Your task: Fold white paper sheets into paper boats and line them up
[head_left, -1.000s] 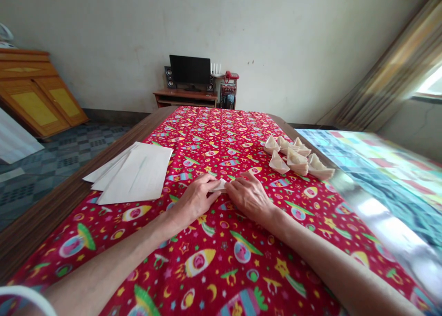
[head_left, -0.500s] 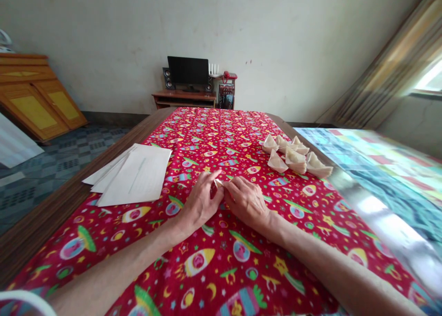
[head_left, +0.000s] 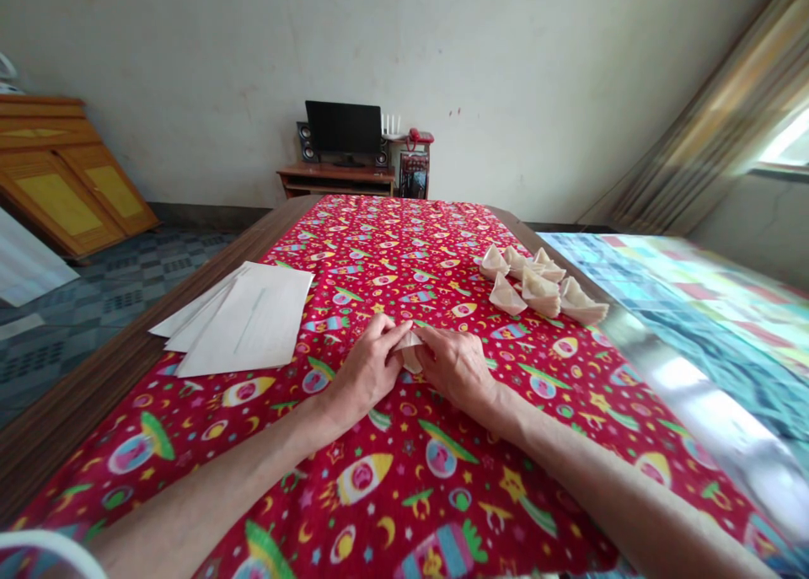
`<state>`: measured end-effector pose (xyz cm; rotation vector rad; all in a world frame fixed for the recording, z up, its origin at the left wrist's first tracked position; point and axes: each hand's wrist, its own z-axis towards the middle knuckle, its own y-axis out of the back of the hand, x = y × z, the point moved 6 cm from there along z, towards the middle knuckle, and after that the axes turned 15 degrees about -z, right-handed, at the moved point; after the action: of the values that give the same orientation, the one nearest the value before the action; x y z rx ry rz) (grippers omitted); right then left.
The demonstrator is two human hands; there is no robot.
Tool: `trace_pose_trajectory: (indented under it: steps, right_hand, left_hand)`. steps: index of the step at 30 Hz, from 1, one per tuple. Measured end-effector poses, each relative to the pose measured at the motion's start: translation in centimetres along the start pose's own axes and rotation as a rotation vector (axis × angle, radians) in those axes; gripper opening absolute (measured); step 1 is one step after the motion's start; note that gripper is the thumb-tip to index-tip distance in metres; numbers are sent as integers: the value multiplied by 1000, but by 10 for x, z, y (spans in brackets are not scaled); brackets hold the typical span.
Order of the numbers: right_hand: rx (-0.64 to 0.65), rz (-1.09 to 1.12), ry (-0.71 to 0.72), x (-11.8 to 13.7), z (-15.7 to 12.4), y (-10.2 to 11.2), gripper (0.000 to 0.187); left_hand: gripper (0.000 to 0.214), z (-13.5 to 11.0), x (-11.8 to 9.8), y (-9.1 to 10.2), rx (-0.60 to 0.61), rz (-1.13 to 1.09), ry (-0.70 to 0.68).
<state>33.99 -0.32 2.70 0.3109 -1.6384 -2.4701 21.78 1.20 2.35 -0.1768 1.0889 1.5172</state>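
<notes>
A small piece of folded paper [head_left: 412, 358], off-white, is pinched between my two hands over the middle of the red patterned cloth [head_left: 392, 267]. My left hand [head_left: 372, 361] grips its left side, thumb and forefinger closed. On the right side my right hand [head_left: 460, 365] holds it with bent fingers. Much of the paper is covered by the fingers. To the right stand several folded paper boats [head_left: 506, 296], some nested in stacks. Left of my hands lies a fanned pile of paper sheets [head_left: 253, 326].
The cloth covers a long dark wooden table [head_left: 215, 267]. Beyond its far end are a monitor [head_left: 345, 129] on a small desk and a red telephone [head_left: 415, 136]. A bed [head_left: 708, 309] adjoins on the right; a wooden cabinet [head_left: 69, 174] stands at the left.
Both hands have shifted slightly and turned, with fingertips now meeting along the paper's top. More of the folded paper shows below the fingers. The sheets and paper boats have stayed put.
</notes>
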Motion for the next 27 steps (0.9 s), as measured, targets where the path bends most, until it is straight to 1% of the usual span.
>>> trace_pose_trajectory:
  steps: [3, 7, 10, 14, 16, 18, 20, 22, 25, 27]
  right_hand:
    - [44, -52, 1, -2, -3, -3, 18]
    - [71, -162, 39, -2, -6, -4, 19]
    - [79, -243, 158, 2, -9, -2, 20]
    - [60, -305, 356, 4, -15, 0, 24]
    - [39, -326, 421, 2, -17, 2, 28]
    - [14, -326, 453, 0, -17, 3, 29]
    - [-2, -279, 450, -2, -16, 4, 25]
    - [-20, -182, 425, -3, -16, 4, 21]
    - [-48, 35, 331, -7, -15, 2, 18]
    - [-36, 186, 248, -12, -15, -2, 17]
  left_hand:
    - [40, 1, 6, 1, 10, 36, -9]
    - [25, -1, 10, 1, 63, 55, 20]
    - [24, -5, 6, -2, 146, 112, 15]
    - [24, -10, -4, -4, 294, 287, -15]
    - [20, -10, -8, -4, 345, 383, -40]
    - [18, -11, -11, -3, 376, 439, -58]
    - [18, -12, -10, -3, 383, 436, -65]
    - [17, -13, -7, -3, 363, 383, -62]
    - [17, -14, -1, -1, 291, 254, -51]
    - [13, -13, 2, 0, 240, 157, -40]
